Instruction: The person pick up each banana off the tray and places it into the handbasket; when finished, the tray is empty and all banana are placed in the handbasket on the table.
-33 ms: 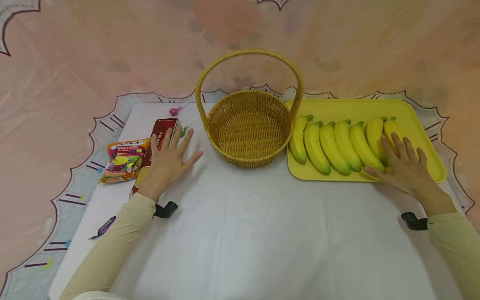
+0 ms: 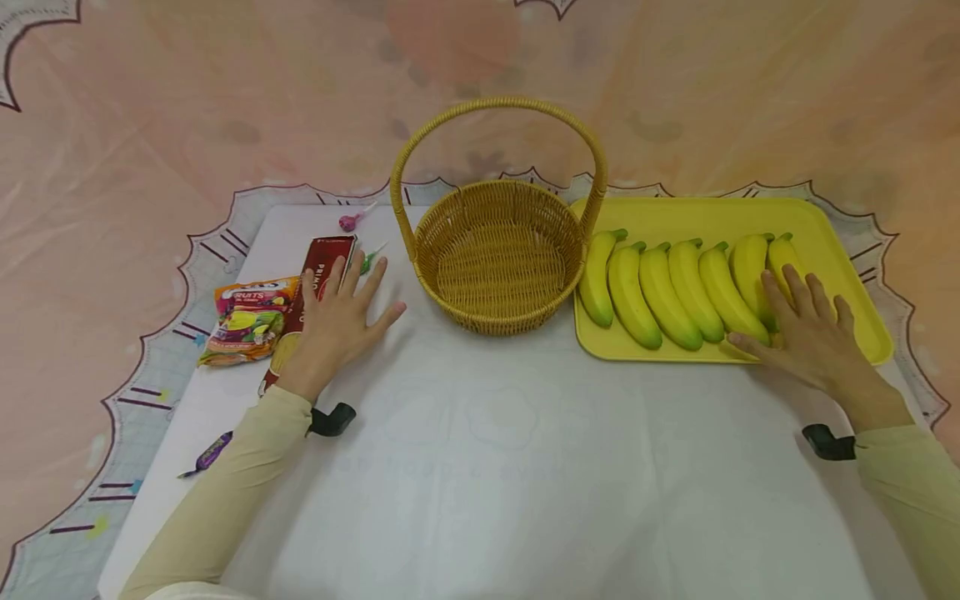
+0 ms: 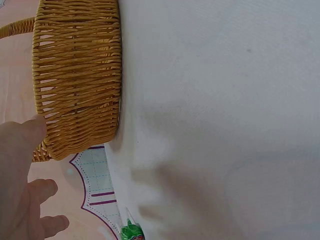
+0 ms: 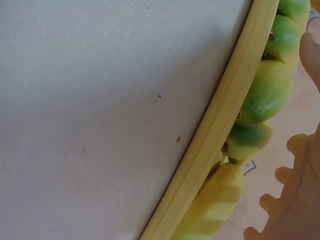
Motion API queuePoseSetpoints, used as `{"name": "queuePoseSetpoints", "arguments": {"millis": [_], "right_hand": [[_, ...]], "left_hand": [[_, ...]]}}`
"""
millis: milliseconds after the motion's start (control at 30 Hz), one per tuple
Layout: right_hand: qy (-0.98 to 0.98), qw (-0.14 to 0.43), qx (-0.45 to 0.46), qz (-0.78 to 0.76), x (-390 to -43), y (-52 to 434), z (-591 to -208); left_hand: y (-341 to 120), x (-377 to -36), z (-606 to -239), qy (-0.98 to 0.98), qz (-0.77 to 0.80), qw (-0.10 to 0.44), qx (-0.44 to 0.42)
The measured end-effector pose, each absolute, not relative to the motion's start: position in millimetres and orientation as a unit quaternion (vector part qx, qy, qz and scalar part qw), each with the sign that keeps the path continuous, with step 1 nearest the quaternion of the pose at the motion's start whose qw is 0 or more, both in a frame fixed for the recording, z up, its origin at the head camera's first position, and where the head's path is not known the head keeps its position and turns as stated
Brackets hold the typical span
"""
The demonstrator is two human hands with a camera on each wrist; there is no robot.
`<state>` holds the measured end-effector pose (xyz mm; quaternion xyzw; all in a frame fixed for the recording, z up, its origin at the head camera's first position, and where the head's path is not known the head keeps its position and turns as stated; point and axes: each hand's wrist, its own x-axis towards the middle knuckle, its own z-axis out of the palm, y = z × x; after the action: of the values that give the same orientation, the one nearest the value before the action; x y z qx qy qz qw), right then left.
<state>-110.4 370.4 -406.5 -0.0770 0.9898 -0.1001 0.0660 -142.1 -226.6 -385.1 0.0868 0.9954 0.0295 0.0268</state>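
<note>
Fingers spread, my left hand hovers over a dark red packet and covers part of it. A bag of fruit candy lies to its left, and a green lollipop is just beyond its fingertips. My right hand, also spread, is held above the right part of a yellow tray, partly hiding the rightmost bananas. Several yellow bananas with greenish ends lie side by side on that tray. Neither hand holds anything.
Between the hands stands a round wicker basket with a tall arched handle, nothing inside. A pink lollipop lies at the table's back left. A purple wrapped candy is near the left sleeve. A white cloth covers the table.
</note>
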Motion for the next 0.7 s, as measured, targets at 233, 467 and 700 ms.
{"name": "queuePoseSetpoints", "arguments": {"millis": [233,467,700], "right_hand": [[0.989,0.073,-0.075,-0.104,-109,372,-411],[0.975,0.074,-0.064,-0.198,-114,382,-410],[0.95,0.033,0.008,-0.311,-140,395,-403]], "left_hand": [[-227,-139,-389,0.995,0.025,0.018,0.091],[-219,-142,-385,0.991,0.089,-0.008,0.102],[-201,-164,-360,0.932,0.326,-0.128,0.095]]}}
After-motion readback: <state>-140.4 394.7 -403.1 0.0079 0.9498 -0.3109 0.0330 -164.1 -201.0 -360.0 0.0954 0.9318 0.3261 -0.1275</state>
